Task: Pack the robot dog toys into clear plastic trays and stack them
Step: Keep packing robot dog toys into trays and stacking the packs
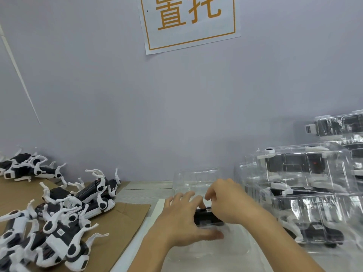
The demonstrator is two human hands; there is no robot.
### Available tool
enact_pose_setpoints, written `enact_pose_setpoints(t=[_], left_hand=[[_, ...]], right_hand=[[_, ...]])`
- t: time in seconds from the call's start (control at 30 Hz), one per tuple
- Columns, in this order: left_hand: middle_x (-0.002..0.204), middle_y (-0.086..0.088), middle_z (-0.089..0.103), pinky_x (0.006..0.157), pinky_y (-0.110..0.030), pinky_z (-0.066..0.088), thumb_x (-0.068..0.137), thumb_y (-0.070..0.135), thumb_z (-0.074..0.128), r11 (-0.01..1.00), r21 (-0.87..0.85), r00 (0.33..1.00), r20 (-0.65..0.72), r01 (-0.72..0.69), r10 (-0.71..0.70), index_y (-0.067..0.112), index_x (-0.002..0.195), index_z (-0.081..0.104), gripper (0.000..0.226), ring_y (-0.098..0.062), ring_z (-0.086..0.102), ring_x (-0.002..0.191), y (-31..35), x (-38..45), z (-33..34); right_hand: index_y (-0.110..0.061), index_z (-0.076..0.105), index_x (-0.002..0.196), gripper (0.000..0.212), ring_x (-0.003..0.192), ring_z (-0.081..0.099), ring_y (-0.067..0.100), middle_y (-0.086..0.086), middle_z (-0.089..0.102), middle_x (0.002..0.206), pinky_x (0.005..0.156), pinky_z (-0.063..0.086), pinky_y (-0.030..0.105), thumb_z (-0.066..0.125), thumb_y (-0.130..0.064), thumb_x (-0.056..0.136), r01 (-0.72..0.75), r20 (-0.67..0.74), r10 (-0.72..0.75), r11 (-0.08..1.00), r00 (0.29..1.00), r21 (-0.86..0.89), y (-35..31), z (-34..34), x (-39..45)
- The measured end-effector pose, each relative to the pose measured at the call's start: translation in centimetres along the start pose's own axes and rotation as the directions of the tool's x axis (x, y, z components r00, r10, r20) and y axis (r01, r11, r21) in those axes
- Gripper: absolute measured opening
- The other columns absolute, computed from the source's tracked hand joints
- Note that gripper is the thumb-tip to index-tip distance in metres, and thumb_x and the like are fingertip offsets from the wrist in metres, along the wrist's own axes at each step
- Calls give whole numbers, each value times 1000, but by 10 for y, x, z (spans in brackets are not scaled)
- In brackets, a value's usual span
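Dog (206,217) sits in the clear tray (196,183) centre of the surface (137,193), long axis roughly left-right, tilted a little toward the viewer on the right. Both hands are on it. Left hand (182,218) covers its left end, fingers spread and fairly straight. Right hand (225,201) holds the right end, fingers curled over the top edge. Likely seating it. Stack (306,193) lies just right, so right hand is nearer. Loose dogs (59,222) on the left.
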State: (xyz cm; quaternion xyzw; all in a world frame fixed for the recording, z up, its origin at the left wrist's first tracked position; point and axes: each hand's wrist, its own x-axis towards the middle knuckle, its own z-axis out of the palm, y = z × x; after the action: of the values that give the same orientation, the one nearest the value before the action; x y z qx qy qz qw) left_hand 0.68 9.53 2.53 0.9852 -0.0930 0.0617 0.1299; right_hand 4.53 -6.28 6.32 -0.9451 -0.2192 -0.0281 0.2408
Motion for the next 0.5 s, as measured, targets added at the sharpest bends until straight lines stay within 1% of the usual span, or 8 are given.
enact_pose_setpoints(t=[0.07,0.1,0.17,0.23,0.27,0.33,0.43,0.5], left_hand=[[111,25,42,108,-34,25,57,89,57,1000,-30,1000,-25,-6,5,43,103,41,67,-2,34,113,-1,1,2],[109,24,44,103,-31,27,55,88,61,998,-58,999,-37,8,-10,40,103,42,70,3,33,108,-1,1,2],[109,23,44,96,-26,24,52,85,66,992,-117,997,-49,46,-52,34,108,41,80,15,27,99,-3,0,2],[108,27,40,97,-24,21,52,81,69,989,-140,997,-53,49,-57,33,112,37,84,26,21,98,-3,0,2],[107,28,38,99,-23,20,52,82,68,989,-140,997,-47,49,-56,34,113,35,85,25,22,100,-3,1,2],[108,29,37,101,-24,20,48,85,66,988,-138,997,-27,63,-67,35,115,33,89,15,25,100,-1,1,1],[104,32,37,105,-27,22,50,84,66,989,-137,998,-24,55,-59,37,112,36,84,25,22,104,-2,1,1],[103,27,45,111,-30,22,55,80,66,993,-115,998,-40,36,-41,34,108,42,74,12,35,108,-3,2,3]], right_hand=[[-19,72,94,30,76,58,16,0,65,86,62,48,24,47,-5,85,39,39,-39,999,998,6,-3,7,-1],[-15,71,90,28,73,58,19,2,63,82,58,44,25,46,-5,83,50,55,-48,998,997,-24,-4,11,-1],[-9,68,90,22,81,61,25,5,62,83,62,42,28,47,-9,86,64,94,-56,994,994,-87,-7,17,-3],[-9,65,90,21,82,59,26,5,59,82,68,43,30,46,-16,92,86,135,-70,989,988,-119,-8,18,-4],[-10,65,89,22,79,57,25,5,58,81,67,43,30,45,-18,94,95,155,-75,988,985,-126,-8,16,-5],[-11,67,86,24,71,54,23,4,58,75,59,42,29,45,-17,92,106,190,-80,986,979,-130,-9,11,-6],[-16,64,82,21,68,51,22,2,54,71,51,36,26,45,-15,89,119,199,-84,978,976,-171,-13,9,-7],[-15,64,88,18,72,52,23,1,52,72,53,36,26,46,-15,89,126,196,-84,969,977,-211,-15,12,-7]])
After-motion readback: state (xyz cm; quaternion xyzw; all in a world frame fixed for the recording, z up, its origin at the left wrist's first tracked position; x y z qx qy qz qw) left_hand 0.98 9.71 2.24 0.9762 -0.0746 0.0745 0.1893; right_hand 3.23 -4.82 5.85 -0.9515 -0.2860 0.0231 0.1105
